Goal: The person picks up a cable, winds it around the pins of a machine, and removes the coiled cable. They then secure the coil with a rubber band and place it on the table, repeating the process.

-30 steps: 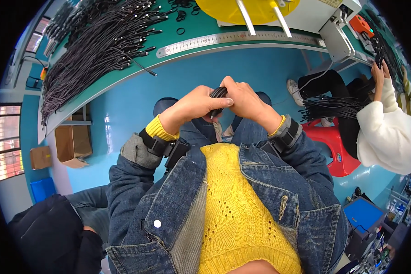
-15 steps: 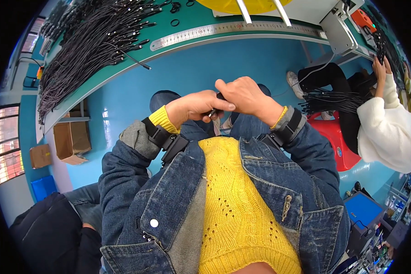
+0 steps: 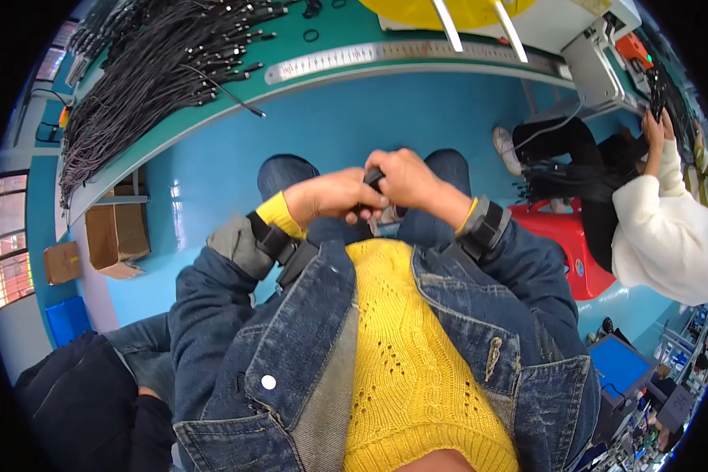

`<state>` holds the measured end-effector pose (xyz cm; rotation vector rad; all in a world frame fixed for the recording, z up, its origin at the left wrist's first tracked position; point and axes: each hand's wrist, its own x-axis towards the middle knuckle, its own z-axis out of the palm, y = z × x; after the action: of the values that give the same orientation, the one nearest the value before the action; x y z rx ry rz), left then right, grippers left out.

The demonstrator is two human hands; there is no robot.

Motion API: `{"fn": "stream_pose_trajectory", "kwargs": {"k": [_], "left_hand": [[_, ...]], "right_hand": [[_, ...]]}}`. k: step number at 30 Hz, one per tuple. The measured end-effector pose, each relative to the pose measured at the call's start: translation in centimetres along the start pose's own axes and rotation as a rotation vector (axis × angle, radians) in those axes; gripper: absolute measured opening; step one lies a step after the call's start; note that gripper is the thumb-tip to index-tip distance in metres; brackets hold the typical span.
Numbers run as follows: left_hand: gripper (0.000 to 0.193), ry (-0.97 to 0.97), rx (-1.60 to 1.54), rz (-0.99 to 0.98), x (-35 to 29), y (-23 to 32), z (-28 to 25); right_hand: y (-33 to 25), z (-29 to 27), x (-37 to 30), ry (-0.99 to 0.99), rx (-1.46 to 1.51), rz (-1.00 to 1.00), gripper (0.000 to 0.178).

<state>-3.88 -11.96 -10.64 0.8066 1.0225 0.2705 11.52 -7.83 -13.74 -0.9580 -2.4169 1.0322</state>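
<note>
My left hand (image 3: 330,195) and my right hand (image 3: 405,179) meet above my lap, fingers closed round a small black object (image 3: 374,178). It looks like a bundled black cable, but the fingers cover most of it. Its dark top shows between the two hands, and another dark bit peeks out under the left fingers. Beyond the hands, a large pile of black cables (image 3: 134,102) lies on the green tabletop (image 3: 291,49), with one cable end hanging over the edge. A steel ruler (image 3: 417,52) lies along that edge.
A yellow disc (image 3: 448,11) and a white machine (image 3: 594,67) stand at the back. A black ring (image 3: 311,35) lies near the ruler. Under the table's left end is a cardboard box (image 3: 118,240). To the right, a co-worker in a white sleeve (image 3: 661,228) sits on a red stool (image 3: 566,252), holding cables.
Both hands have come slightly lower and nearer to me, still round the black object. More of its dark top now shows between them. The view has shifted a little.
</note>
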Motion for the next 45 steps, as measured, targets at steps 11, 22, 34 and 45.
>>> {"fn": "stream_pose_trajectory", "kwargs": {"k": [11, 22, 34, 45], "left_hand": [[0.012, 0.187, -0.222, 0.024, -2.7, -5.2, -3.5], [0.009, 0.319, -0.557, 0.518, -5.9, -1.6, -5.2], [0.011, 0.307, -0.301, 0.561, -3.5, -0.6, -2.0], [0.013, 0.297, -0.153, 0.517, -0.9, 0.3, 0.3]], "right_hand": [[-5.0, -1.9, 6.1, -0.340, -0.251, -0.267, 0.026], [-3.4, -4.5, 21.0, 0.170, -0.505, 0.019, 0.017], [-3.1, -2.5, 1.8, -0.290, 1.349, 0.408, 0.016], [-2.8, -3.4, -4.1, -0.206, 1.424, 0.245, 0.013]]}}
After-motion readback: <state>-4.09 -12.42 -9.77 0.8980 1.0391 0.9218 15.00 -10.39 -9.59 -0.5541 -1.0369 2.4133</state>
